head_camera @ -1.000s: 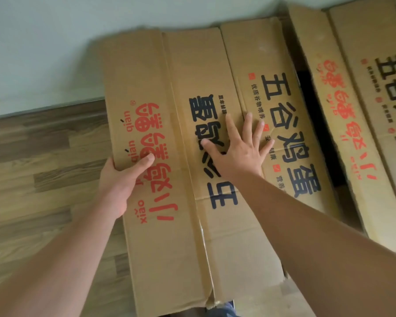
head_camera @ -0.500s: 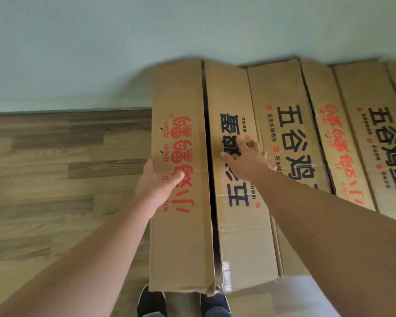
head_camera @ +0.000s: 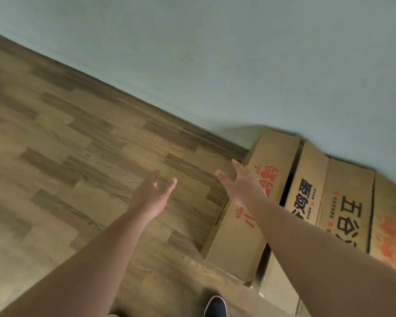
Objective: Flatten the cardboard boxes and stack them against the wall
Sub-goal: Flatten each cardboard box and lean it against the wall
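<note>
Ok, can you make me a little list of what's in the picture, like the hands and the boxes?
left hand: open, over the floor, holding nothing
right hand: open, in front of the leftmost box
flattened boxes: leaning on the wall in a row
floor: wood pattern
shoe: dark, bottom edge

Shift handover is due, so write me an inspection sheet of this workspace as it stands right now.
Surface: wood-pattern plank floor, bare to the left of the boxes.
Job's things: flattened brown cardboard boxes with red and black print lean against the pale green wall at right.
Clutter: nothing seen.
Hands: left hand open over the floor, holding nothing; right hand open, fingers spread, in front of the leftmost panel; contact cannot be told.
Cables: nothing seen.
Surroundings: dark shoe at the bottom edge; the picture is tilted and blurred.
</note>
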Tool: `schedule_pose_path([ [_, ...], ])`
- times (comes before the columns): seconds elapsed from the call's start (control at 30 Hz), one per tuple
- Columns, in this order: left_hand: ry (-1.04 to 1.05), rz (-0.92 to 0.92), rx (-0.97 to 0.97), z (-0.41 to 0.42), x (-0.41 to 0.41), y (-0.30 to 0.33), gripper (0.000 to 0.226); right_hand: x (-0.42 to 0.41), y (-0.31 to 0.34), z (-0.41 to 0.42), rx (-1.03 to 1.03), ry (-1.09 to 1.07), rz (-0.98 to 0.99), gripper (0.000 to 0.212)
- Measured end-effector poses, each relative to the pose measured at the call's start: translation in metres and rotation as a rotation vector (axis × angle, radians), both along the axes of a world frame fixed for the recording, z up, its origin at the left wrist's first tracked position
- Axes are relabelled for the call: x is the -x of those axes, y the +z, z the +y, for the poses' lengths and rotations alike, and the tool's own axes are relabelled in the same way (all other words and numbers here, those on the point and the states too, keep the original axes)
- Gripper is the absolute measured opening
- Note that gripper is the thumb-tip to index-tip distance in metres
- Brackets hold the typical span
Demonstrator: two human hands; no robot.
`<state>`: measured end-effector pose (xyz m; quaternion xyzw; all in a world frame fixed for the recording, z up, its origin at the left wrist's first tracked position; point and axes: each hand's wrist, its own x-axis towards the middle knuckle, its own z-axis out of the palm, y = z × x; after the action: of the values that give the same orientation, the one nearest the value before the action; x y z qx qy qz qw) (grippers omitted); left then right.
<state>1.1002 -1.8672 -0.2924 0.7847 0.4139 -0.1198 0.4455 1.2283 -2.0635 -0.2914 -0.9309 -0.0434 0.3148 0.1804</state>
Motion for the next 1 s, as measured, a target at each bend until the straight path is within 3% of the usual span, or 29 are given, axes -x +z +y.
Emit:
schedule_pose_path([
  [0.27, 0.315, -0.076, -0.126, 0.165, 0.136, 0.057, 0.066, 0.100, 0.074, 0.207, -0.213, 0.216, -0.030, 0.078],
  [0.5, 0.554, -0.181, -0.160, 0.322, 0.317, 0.106, 0.061, 0.240, 0.122, 0.394, -0.236, 0.449, -0.062, 0.070],
  [0.8, 0.832, -0.165, -0.226, 0.480, 0.497, 0.126, 0.065, 0.390, 0.124, 0.612, -0.320, 0.632, 0.046, 0.064],
  [1.0, 0.971, -0.090, -0.226, 0.592, 0.576, 0.110, 0.067, 0.469, 0.105, 0.767, -0.325, 0.750, 0.206, 0.073],
])
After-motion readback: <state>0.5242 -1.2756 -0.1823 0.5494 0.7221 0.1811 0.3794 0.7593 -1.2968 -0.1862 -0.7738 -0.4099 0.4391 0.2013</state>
